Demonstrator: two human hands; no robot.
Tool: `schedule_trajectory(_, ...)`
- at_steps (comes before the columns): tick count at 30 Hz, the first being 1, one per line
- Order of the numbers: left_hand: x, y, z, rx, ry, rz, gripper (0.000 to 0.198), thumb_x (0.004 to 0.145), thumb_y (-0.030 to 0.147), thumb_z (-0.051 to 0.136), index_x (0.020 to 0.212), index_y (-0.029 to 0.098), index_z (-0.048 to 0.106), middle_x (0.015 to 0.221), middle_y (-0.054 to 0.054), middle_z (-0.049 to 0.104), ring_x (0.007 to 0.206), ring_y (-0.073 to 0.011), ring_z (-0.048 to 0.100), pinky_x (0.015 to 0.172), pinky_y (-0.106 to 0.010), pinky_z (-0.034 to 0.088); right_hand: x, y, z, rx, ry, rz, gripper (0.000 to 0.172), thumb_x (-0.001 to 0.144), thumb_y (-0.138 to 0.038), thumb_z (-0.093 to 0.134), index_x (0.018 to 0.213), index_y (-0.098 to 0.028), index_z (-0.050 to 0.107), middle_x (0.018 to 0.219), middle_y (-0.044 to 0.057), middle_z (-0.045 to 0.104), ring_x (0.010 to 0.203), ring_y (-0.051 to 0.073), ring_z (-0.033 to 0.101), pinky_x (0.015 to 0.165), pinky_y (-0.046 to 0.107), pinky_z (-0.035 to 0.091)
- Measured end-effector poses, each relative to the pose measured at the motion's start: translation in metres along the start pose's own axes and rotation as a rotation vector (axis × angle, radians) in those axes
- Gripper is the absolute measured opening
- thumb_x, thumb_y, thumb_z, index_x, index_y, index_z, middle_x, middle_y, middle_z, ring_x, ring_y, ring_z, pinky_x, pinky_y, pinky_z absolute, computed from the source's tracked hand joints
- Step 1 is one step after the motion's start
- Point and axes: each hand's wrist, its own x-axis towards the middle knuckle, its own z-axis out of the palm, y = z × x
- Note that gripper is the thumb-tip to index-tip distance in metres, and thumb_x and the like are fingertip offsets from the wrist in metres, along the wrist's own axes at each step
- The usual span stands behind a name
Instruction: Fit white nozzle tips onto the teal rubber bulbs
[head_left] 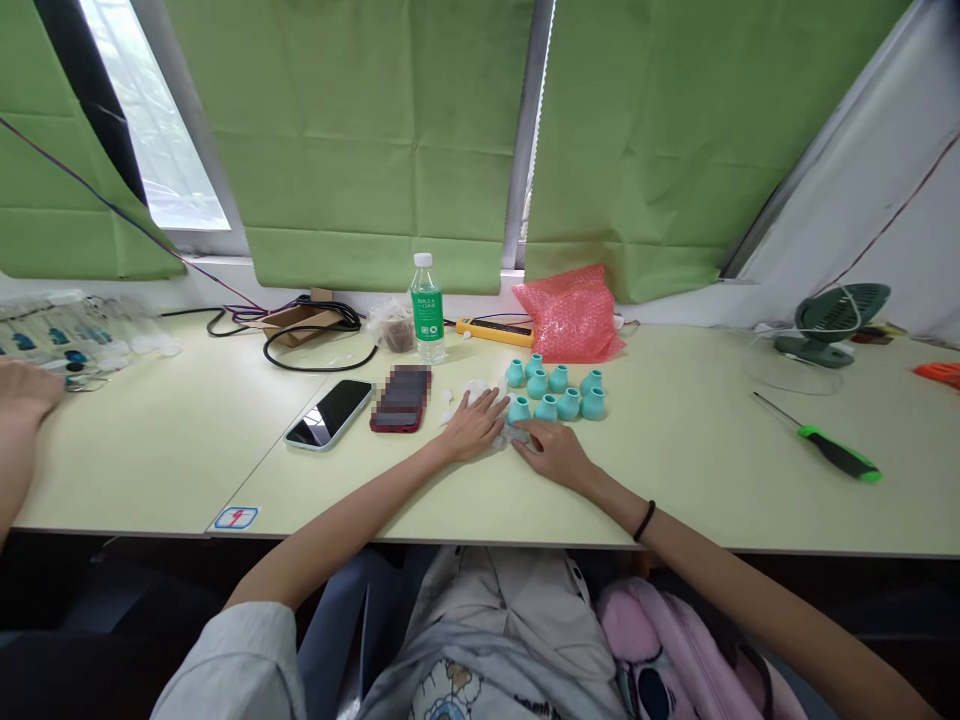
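Note:
My left hand (475, 425) lies with its fingers spread over small white pieces (475, 390) near the middle of the table. Close beside it, my right hand (551, 450) has its fingertips at some clear, whitish pieces (516, 433); whether it grips any of them cannot be made out. Several turquoise bulb-shaped parts (568, 404) with open necks stand in uneven rows just beyond my right hand. A pink bubble-wrap bag (571, 318) lies behind them.
Two phones (330, 414) lie left of my hands. Behind stand a water bottle (428, 315) and coiled black cable (341, 318). A screwdriver (840, 452) and small green fan (832, 320) are at right. Another person's hand (28, 390) rests at far left.

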Motion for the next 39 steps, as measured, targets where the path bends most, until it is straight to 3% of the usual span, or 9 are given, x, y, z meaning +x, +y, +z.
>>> schedule_trajectory(4, 0.000, 0.004, 0.001, -0.006, -0.011, 0.001, 0.046, 0.084, 0.036, 0.012, 0.126, 0.019, 0.018, 0.131, -0.008, 0.026, 0.120, -0.0202, 0.020, 0.095, -0.048, 0.014, 0.000, 0.002, 0.002, -0.022, -0.024, 0.061, 0.030, 0.076, -0.033, 0.043, 0.099, -0.018, 0.055, 0.055, 0.000, 0.057, 0.051, 0.012, 0.051, 0.050, 0.022, 0.031)
schedule_trajectory(9, 0.000, 0.010, 0.000, -0.009, -0.009, -0.006, 0.046, 0.084, 0.036, 0.008, 0.125, 0.018, 0.021, 0.130, -0.006, 0.029, 0.120, -0.0198, 0.021, 0.095, -0.049, 0.014, -0.001, 0.001, 0.003, -0.068, 0.000, 0.124, 0.033, 0.075, -0.038, 0.041, 0.097, -0.019, 0.056, 0.053, 0.001, 0.058, 0.050, 0.013, 0.051, 0.048, 0.022, 0.029)
schedule_trajectory(13, 0.000, 0.014, 0.000, 0.034, -0.007, -0.082, 0.047, 0.084, 0.039, 0.010, 0.124, 0.020, 0.024, 0.130, -0.007, 0.028, 0.120, -0.0258, 0.020, 0.091, -0.056, 0.015, 0.000, 0.000, 0.000, -0.093, 0.024, 0.163, 0.032, 0.075, -0.037, 0.041, 0.095, -0.018, 0.056, 0.055, 0.003, 0.058, 0.050, 0.014, 0.051, 0.048, 0.023, 0.028)
schedule_trajectory(16, 0.001, 0.015, 0.001, 0.070, -0.011, -0.102, 0.048, 0.083, 0.040, 0.014, 0.122, 0.018, 0.028, 0.130, -0.011, 0.026, 0.120, -0.0284, 0.020, 0.091, -0.055, 0.016, 0.004, 0.000, 0.000, -0.135, 0.019, 0.109, 0.032, 0.077, -0.036, 0.038, 0.096, -0.018, 0.056, 0.058, 0.005, 0.060, 0.053, 0.016, 0.052, 0.049, 0.024, 0.028)
schedule_trajectory(22, 0.002, 0.002, 0.002, 0.023, 0.000, 0.035, 0.047, 0.083, 0.037, 0.019, 0.123, 0.015, 0.027, 0.129, -0.012, 0.029, 0.118, -0.0243, 0.025, 0.093, -0.046, 0.022, 0.015, -0.003, 0.005, -0.252, -0.119, 0.021, 0.032, 0.078, -0.032, 0.033, 0.091, -0.016, 0.058, 0.060, 0.009, 0.061, 0.054, 0.020, 0.055, 0.048, 0.026, 0.026)
schedule_trajectory(28, 0.001, -0.003, -0.001, -0.146, 0.180, 0.046, 0.035, 0.081, 0.019, 0.026, 0.112, 0.015, 0.043, 0.118, -0.009, 0.043, 0.111, -0.0170, 0.035, 0.090, -0.035, 0.032, 0.014, -0.003, -0.005, -0.146, -0.229, 0.027, 0.032, 0.076, -0.036, 0.039, 0.098, -0.019, 0.055, 0.062, 0.006, 0.061, 0.057, 0.018, 0.054, 0.051, 0.025, 0.030)
schedule_trajectory(32, 0.004, -0.009, -0.017, -0.191, 0.285, 0.046, 0.029, 0.074, 0.012, 0.036, 0.095, 0.015, 0.055, 0.097, -0.008, 0.056, 0.094, -0.0169, 0.045, 0.080, -0.032, 0.039, 0.013, -0.002, -0.010, -0.054, -0.305, 0.059, 0.033, 0.072, -0.033, 0.044, 0.100, -0.018, 0.055, 0.054, 0.002, 0.057, 0.053, 0.015, 0.052, 0.052, 0.023, 0.032)
schedule_trajectory(36, 0.002, -0.020, -0.034, -0.203, 0.166, 0.058, 0.025, 0.071, 0.012, 0.041, 0.087, 0.016, 0.059, 0.076, -0.004, 0.059, 0.076, -0.0149, 0.049, 0.070, -0.028, 0.041, 0.014, -0.001, -0.012, 0.067, -0.337, 0.023, 0.033, 0.069, -0.023, 0.045, 0.099, -0.015, 0.053, 0.047, -0.002, 0.051, 0.048, 0.012, 0.047, 0.051, 0.022, 0.032)
schedule_trajectory(39, -0.002, -0.023, -0.034, -0.186, 0.110, 0.039, 0.022, 0.072, 0.025, 0.045, 0.087, 0.017, 0.060, 0.076, -0.005, 0.056, 0.078, -0.0158, 0.048, 0.071, -0.028, 0.039, 0.014, 0.000, -0.015, 0.114, -0.321, -0.015, 0.038, 0.066, -0.019, 0.046, 0.103, -0.014, 0.049, 0.047, -0.003, 0.049, 0.047, 0.012, 0.046, 0.049, 0.021, 0.032)
